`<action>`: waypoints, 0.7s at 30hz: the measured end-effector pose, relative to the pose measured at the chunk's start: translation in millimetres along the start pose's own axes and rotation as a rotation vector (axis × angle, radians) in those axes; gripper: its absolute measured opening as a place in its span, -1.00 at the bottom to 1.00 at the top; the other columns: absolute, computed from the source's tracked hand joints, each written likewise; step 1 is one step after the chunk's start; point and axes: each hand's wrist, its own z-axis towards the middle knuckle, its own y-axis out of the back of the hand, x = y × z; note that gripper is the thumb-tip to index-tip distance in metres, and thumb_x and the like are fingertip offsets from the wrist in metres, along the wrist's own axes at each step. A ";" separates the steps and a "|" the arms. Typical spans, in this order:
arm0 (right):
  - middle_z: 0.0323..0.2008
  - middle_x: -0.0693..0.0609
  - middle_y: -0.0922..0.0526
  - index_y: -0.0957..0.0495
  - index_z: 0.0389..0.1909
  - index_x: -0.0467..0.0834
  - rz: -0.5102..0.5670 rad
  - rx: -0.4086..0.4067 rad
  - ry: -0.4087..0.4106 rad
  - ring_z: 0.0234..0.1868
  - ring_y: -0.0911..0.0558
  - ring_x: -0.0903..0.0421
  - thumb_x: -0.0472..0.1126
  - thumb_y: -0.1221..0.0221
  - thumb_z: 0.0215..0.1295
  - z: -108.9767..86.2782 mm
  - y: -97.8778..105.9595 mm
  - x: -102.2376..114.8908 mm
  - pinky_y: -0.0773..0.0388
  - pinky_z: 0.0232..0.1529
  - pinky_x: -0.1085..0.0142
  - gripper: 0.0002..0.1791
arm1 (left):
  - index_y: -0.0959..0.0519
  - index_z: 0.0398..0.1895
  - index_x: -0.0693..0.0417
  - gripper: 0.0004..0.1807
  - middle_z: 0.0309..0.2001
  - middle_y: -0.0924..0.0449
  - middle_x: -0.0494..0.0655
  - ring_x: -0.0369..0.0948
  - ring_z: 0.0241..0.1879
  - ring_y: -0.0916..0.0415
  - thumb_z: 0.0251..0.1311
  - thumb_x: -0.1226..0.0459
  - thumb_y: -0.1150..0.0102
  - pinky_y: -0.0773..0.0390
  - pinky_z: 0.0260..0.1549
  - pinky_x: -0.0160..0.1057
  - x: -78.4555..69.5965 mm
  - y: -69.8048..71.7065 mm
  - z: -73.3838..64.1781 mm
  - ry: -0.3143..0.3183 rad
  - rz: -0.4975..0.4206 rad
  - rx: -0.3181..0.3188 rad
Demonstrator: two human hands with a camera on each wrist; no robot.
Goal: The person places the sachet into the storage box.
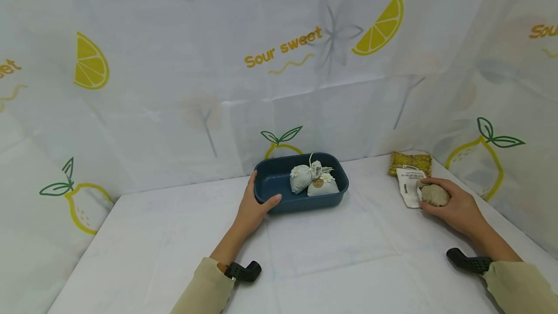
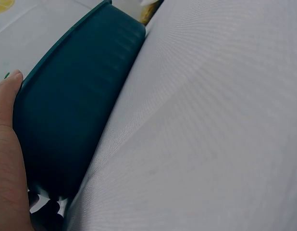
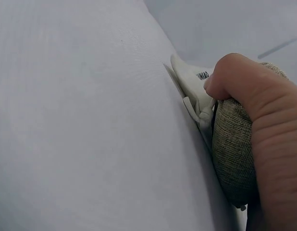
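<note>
A person in pale sleeves [image 1: 207, 285] works with both hands at a white-covered desk [image 1: 348, 260], a sheet [image 1: 174, 71] printed with lemons and the words "Sour sweet" hanging behind. The left hand [image 1: 252, 207] grips the near end of a blue tub [image 1: 305, 202], its thumb on the front rim and its fingers clamped around the left side. Inside, toward the tub's right, sit two pale pouches, one tied and round [image 1: 301, 180], the other [image 1: 323, 186] bearing a brown label, each with a white flower. Well apart, at the desk's right, the right hand [image 1: 462, 210] pinches a brown pouch [image 1: 436, 195], fingers clamped on its sides; whether the pouch touches the desk cannot be told. Just beside it lies a white bag [image 1: 409, 189] with dark lettering, and behind that a yellow packet [image 1: 411, 162] near the sheet
</note>
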 end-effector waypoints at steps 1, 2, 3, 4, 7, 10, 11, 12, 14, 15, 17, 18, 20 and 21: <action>0.26 -0.44 -0.44 -0.44 0.29 -0.25 0.005 -0.008 -0.008 0.13 -0.45 -0.37 -0.17 -0.45 0.14 0.0 0.0 0.3 -0.37 -0.11 -0.11 -0.30 | 0.15 0.66 -0.29 0.15 0.66 0.10 -0.04 0.07 0.63 0.09 0.14 -0.23 -0.34 -0.06 0.49 0.32 0.0 0.1 0.0 0.001 -0.001 0.000; 0.26 -0.44 -0.44 -0.44 0.29 -0.25 0.011 -0.015 -0.017 0.11 -0.45 -0.36 -0.16 -0.45 0.15 0.1 0.3 0.3 -0.37 -0.15 -0.03 -0.30 | 0.15 0.66 -0.29 0.15 0.66 0.10 -0.03 0.08 0.63 0.09 0.14 -0.23 -0.34 -0.06 0.49 0.32 0.1 0.2 -0.1 0.001 -0.001 0.000; 0.26 -0.44 -0.44 -0.44 0.29 -0.25 0.016 -0.020 -0.027 0.10 -0.45 -0.35 -0.15 -0.45 0.16 0.0 0.8 0.5 -0.38 -0.17 0.02 -0.30 | 0.15 0.66 -0.28 0.16 0.66 0.10 -0.03 0.08 0.63 0.09 0.14 -0.23 -0.34 -0.06 0.49 0.32 -0.3 0.3 -0.3 0.002 -0.001 0.001; 0.26 -0.44 -0.43 -0.43 0.29 -0.24 0.022 -0.023 -0.036 0.10 -0.45 -0.35 -0.13 -0.45 0.16 0.2 1.3 0.4 -0.37 -0.19 0.06 -0.30 | 0.15 0.66 -0.27 0.16 0.65 0.10 -0.02 0.08 0.63 0.09 0.14 -0.23 -0.34 -0.05 0.49 0.32 -0.5 0.4 -0.4 0.002 -0.001 0.000; 0.27 -0.45 -0.41 -0.42 0.31 -0.23 0.032 -0.025 -0.060 0.07 -0.46 -0.36 -0.09 -0.44 0.19 1.6 3.4 0.4 -0.36 -0.24 0.14 -0.29 | 0.15 0.66 -0.27 0.16 0.65 0.10 -0.02 0.08 0.63 0.09 0.14 -0.22 -0.34 -0.05 0.50 0.32 -0.9 0.8 -0.7 0.002 -0.001 0.001; 0.28 -0.46 -0.39 -0.39 0.34 -0.22 0.045 -0.023 -0.084 0.07 -0.44 -0.38 -0.06 -0.41 0.22 3.6 4.9 3.7 -0.36 -0.26 0.13 -0.28 | 0.16 0.66 -0.27 0.16 0.65 0.10 -0.02 0.08 0.63 0.09 0.14 -0.23 -0.34 -0.06 0.49 0.32 -0.7 1.4 -0.8 0.005 0.004 -0.001; 0.29 -0.46 -0.38 -0.39 0.35 -0.21 0.050 -0.026 -0.091 0.06 -0.44 -0.37 -0.06 -0.40 0.23 4.3 5.6 6.0 -0.35 -0.27 0.15 -0.28 | 0.16 0.66 -0.28 0.16 0.66 0.10 -0.02 0.08 0.63 0.09 0.14 -0.23 -0.34 -0.06 0.49 0.32 -0.6 1.7 -0.9 0.005 0.005 -0.002; 0.28 -0.44 -0.39 -0.39 0.35 -0.21 0.057 -0.034 -0.094 0.04 -0.45 -0.34 -0.07 -0.40 0.23 5.1 6.4 8.7 -0.36 -0.28 0.18 -0.29 | 0.16 0.66 -0.28 0.16 0.66 0.11 -0.03 0.08 0.63 0.09 0.14 -0.24 -0.33 -0.06 0.49 0.32 -0.4 1.8 -0.9 0.005 0.006 -0.003; 0.28 -0.39 -0.40 -0.41 0.34 -0.19 0.066 -0.053 -0.093 0.01 -0.46 -0.19 -0.08 -0.40 0.23 6.4 8.2 14.1 -0.37 -0.30 0.29 -0.31 | 0.16 0.66 -0.29 0.16 0.66 0.11 -0.03 0.08 0.63 0.09 0.14 -0.24 -0.33 -0.06 0.49 0.32 -0.2 1.9 -1.0 0.006 0.007 -0.004; 0.26 -0.35 -0.41 -0.42 0.33 -0.17 0.071 -0.062 -0.085 -0.02 -0.48 -0.04 -0.09 -0.41 0.22 6.9 9.3 17.0 -0.37 -0.32 0.35 -0.32 | 0.16 0.66 -0.29 0.16 0.66 0.11 -0.03 0.08 0.63 0.09 0.14 -0.24 -0.33 -0.06 0.49 0.32 -0.2 1.9 -1.0 0.007 0.005 -0.003; 0.25 -0.29 -0.43 -0.45 0.30 -0.15 0.079 -0.087 -0.047 -0.06 -0.43 0.29 -0.14 -0.42 0.20 8.3 11.4 23.0 -0.35 -0.35 0.49 -0.35 | 0.17 0.66 -0.30 0.15 0.66 0.11 -0.04 0.08 0.63 0.09 0.14 -0.24 -0.33 -0.06 0.49 0.31 -0.4 1.5 -0.9 0.007 0.004 0.001; 0.22 -0.20 -0.45 -0.47 0.28 -0.15 0.088 -0.102 -0.017 -0.08 -0.38 0.43 -0.18 -0.43 0.19 9.2 12.2 26.4 -0.35 -0.36 0.56 -0.37 | 0.17 0.66 -0.31 0.15 0.66 0.12 -0.04 0.08 0.63 0.09 0.14 -0.24 -0.33 -0.06 0.50 0.31 -0.5 1.3 -0.8 0.006 0.003 0.002; 0.18 0.06 -0.48 -0.50 0.26 -0.13 0.113 -0.125 0.046 -0.12 -0.29 0.61 -0.26 -0.45 0.14 11.4 13.3 35.0 -0.32 -0.34 0.65 -0.37 | 0.17 0.66 -0.31 0.15 0.66 0.12 -0.04 0.07 0.63 0.10 0.15 -0.23 -0.33 -0.06 0.50 0.30 -0.9 0.9 -0.4 0.005 0.000 0.005; 0.16 0.20 -0.47 -0.51 0.25 -0.13 0.130 -0.135 0.081 -0.13 -0.29 0.65 -0.30 -0.45 0.12 12.7 13.6 40.3 -0.32 -0.34 0.68 -0.37 | 0.17 0.66 -0.31 0.15 0.66 0.12 -0.04 0.07 0.63 0.10 0.15 -0.23 -0.33 -0.06 0.50 0.30 -1.2 0.8 -0.2 0.003 -0.001 0.005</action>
